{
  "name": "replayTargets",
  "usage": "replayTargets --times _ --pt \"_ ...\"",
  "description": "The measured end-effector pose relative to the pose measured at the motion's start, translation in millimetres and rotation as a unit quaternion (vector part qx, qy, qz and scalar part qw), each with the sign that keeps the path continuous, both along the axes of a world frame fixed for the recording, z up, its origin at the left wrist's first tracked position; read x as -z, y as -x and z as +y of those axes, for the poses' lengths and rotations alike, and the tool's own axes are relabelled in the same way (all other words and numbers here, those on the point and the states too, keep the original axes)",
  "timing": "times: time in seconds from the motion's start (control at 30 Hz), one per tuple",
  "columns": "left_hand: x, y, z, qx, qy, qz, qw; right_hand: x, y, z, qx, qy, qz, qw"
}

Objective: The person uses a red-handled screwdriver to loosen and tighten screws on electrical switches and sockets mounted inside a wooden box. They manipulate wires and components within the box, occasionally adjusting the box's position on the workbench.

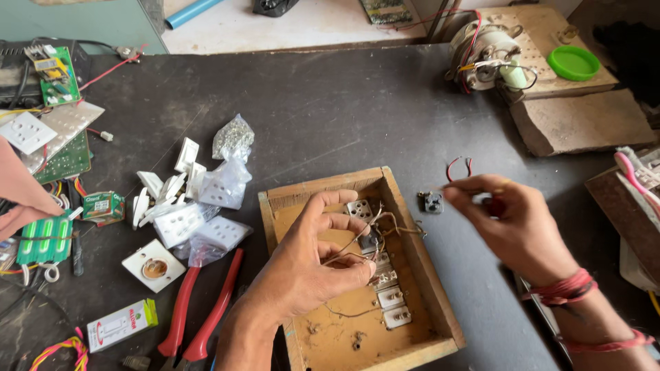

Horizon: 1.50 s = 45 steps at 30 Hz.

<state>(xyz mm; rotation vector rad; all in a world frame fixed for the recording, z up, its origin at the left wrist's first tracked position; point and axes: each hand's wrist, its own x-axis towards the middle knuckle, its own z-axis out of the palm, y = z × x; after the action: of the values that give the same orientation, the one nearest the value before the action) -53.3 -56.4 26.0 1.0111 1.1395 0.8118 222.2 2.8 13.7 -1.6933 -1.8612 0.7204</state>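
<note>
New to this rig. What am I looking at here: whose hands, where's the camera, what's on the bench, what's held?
There is no machine: a person works with two bare hands, filmed by one camera worn on the head, looking down. The left hand reaches into an open wooden box and pinches thin wires beside a row of white switches. The right hand is raised right of the box, pinching something thin; what it is cannot be told. A small grey part lies beside it. On the dark table lie red-handled pliers, white socket plates, plastic bags and green circuit boards. Another person's hand shows at the left edge.
</note>
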Motion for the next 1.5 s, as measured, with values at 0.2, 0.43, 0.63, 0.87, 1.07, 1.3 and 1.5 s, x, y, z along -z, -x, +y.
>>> replayTargets --times 0.2,0.43,0.63,0.87,1.07,1.3,1.5 --pt "13 -9 4 -0.010 -0.052 0.024 0.998 -6 6 -9 -0.049 -0.138 -0.082 0.986" --pt "10 -9 6 0.002 -0.069 0.020 0.997 -4 45 -30 -0.130 0.161 0.077 0.975" --pt "16 -12 8 0.007 -0.082 0.019 0.996 -1 34 -20 -0.160 0.221 0.265 0.925" --pt "35 -7 12 -0.016 -0.067 0.107 0.992 -15 0 -6 -0.079 0.212 0.010 0.974" --pt "46 -10 15 -0.057 -0.092 0.194 0.975 -10 9 -13 0.000 0.061 0.116 0.991" --pt "33 -26 13 0.044 -0.062 0.377 0.923 -22 54 -39 -0.195 -0.120 -0.175 0.958" --pt "14 -24 13 0.103 0.055 0.400 0.909 -22 60 -39 -0.215 -0.064 -0.241 0.944"
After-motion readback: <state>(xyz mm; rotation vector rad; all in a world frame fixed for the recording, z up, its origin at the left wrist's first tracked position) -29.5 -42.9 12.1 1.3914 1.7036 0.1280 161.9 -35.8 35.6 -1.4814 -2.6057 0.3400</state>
